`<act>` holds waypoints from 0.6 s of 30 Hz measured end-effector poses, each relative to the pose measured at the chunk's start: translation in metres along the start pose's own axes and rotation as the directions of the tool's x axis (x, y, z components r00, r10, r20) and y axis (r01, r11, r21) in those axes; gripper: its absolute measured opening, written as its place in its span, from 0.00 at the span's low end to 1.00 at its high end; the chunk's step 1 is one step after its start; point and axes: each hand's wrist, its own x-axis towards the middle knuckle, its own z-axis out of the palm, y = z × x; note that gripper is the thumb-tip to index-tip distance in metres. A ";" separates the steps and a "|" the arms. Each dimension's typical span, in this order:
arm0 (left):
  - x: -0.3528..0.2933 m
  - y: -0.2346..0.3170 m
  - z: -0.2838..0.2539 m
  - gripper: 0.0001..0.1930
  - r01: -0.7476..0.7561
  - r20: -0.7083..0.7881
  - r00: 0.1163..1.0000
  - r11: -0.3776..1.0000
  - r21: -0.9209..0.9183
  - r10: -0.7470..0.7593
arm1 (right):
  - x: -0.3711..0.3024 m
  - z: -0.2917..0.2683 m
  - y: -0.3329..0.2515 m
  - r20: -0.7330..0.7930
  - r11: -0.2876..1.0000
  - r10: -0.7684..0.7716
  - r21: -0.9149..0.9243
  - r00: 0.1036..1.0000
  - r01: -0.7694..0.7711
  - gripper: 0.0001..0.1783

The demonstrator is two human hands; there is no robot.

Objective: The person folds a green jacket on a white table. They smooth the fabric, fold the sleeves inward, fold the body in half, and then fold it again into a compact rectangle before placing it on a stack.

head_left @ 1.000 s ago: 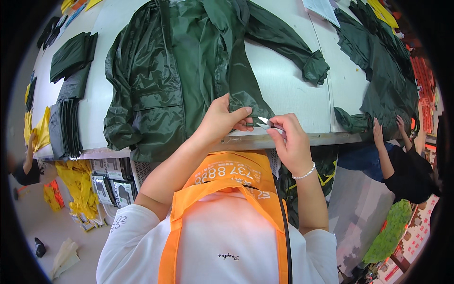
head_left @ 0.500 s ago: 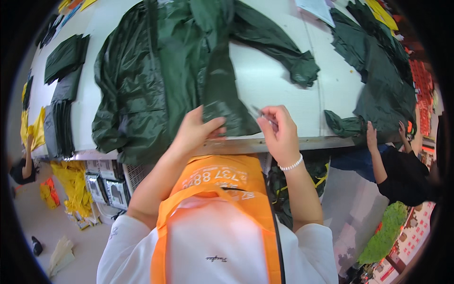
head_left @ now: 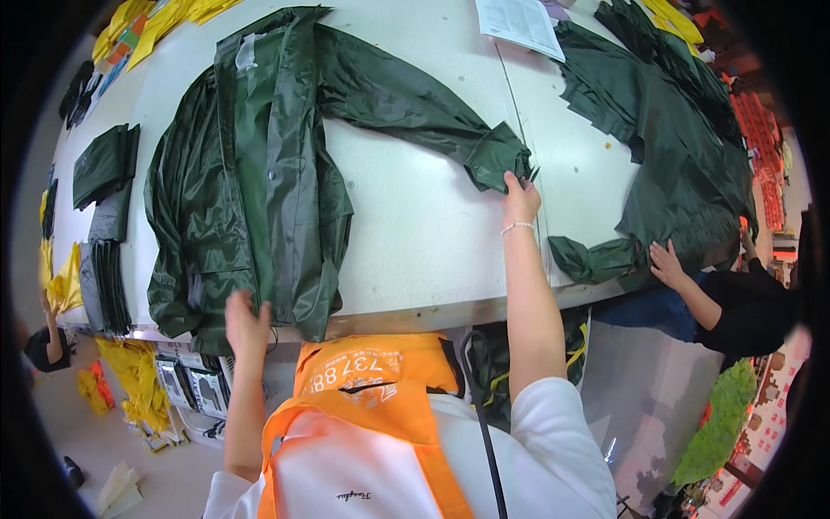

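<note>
A dark green rain jacket [head_left: 190, 195] lies opened down the front on the white table, its collar at the far side. Its right-hand sleeve [head_left: 398, 95] stretches out to a bunched cuff [head_left: 497, 160]. My right hand [head_left: 521, 201] reaches to that cuff, fingers closed; a small pointed tool, looking like thread snips, shows its tip beside the fabric, mostly hidden. Over the jacket's near hem rests my left hand [head_left: 249, 327], slightly blurred, thumb and fingers apart, with nothing visible in it.
Folded dark green garments [head_left: 105, 169] are stacked at the left. More green jackets [head_left: 674, 164] lie at the right, where a co-worker's hand [head_left: 670, 266] touches them. A printed sheet [head_left: 519, 26] lies at the back. A black strap [head_left: 484, 406] hangs beside my orange apron [head_left: 372, 363].
My right hand has gone from the front hem out to the sleeve cuff. My left hand has moved left and nearer along the hem. The jacket now shows up to its collar.
</note>
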 end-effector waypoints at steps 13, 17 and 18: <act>0.068 0.210 0.013 0.21 0.568 0.492 0.807 -0.201 -0.798 0.325 | -0.150 0.027 -0.086 0.786 0.691 -0.525 0.171 0.325 0.702 0.18; 0.064 0.192 0.034 0.20 0.623 0.569 0.772 -0.518 -0.586 0.284 | -0.118 0.015 -0.079 0.684 0.929 -0.287 0.028 0.670 0.369 0.22; 0.060 0.191 0.039 0.20 0.614 0.508 0.778 -0.613 -0.497 0.368 | -0.117 0.022 -0.084 0.698 0.993 -0.095 0.014 0.710 0.119 0.23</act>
